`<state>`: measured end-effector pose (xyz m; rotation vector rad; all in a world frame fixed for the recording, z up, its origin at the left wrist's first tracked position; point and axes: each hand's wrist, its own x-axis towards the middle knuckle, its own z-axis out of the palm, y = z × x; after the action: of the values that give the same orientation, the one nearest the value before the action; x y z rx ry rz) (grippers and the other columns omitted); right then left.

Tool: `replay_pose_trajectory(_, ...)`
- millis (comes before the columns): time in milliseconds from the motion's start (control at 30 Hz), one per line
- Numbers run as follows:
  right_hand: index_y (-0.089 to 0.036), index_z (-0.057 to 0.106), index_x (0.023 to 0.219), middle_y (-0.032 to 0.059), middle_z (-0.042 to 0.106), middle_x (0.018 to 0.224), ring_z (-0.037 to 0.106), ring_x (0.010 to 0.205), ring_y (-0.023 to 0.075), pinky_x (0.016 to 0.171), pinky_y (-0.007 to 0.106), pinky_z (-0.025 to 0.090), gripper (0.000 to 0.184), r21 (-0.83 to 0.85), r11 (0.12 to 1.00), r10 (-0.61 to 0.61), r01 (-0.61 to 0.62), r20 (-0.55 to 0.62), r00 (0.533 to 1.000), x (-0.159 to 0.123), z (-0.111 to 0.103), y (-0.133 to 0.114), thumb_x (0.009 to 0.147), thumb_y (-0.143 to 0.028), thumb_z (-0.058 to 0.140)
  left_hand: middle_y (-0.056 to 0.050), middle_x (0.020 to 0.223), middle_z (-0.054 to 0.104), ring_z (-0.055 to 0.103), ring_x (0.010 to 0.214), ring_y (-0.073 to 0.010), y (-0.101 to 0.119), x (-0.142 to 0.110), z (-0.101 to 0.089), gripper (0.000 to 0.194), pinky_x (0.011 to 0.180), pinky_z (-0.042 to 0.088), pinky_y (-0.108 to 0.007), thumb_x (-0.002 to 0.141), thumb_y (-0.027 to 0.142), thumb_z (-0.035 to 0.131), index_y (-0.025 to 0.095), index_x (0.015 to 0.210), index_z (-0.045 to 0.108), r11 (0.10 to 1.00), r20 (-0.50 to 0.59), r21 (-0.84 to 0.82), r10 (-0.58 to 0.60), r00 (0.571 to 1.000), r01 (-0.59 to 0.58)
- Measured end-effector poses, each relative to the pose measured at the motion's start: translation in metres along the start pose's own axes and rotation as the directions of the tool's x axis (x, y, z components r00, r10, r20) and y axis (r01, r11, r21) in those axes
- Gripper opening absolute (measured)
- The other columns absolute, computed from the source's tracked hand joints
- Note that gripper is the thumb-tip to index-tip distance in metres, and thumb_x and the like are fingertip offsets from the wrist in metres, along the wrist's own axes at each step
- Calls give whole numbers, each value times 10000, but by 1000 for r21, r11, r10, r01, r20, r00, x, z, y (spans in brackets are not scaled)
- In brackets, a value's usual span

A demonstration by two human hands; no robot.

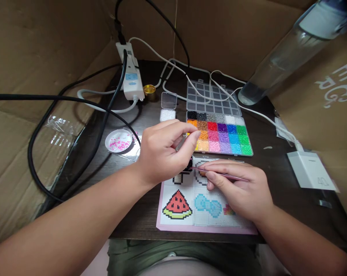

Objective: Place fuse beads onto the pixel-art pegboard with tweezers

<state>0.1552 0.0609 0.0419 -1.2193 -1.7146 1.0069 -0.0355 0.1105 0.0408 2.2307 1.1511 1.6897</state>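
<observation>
Gripping tweezers [229, 176]: right hand [244, 188]; left hand [164, 151] curled, hold unclear; white adapter [308, 168] reads "40".

The near tweezers [229, 176] look like glossy, smooth metal; the far bead organizer [248, 150] is clear, shiny plastic; brown, matt cardboard [75, 23] surrounds the dark, wood-grained tabletop [139, 214].

slim pinkish tweezers [228, 176] slant in the right hand [239, 188] above the clear pegboard [202, 221].

Left hand [167, 149] pinches above the right hand [239, 188], fingers curled.
</observation>
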Motion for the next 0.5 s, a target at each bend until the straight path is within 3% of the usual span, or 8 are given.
replay_pose_trajectory(500, -203, 815, 852, 41, 795, 766, 700, 487, 141, 487, 239, 629, 123, 8, 1000, 29, -29, 9, 1000, 1, 2, 3, 828, -168, 699, 68, 513, 434, 445, 477, -79, 0, 0, 0, 93, 483, 370, -219, 838, 108, 682, 180, 781, 699, 1000, 3, 1, 8, 1000, -8)
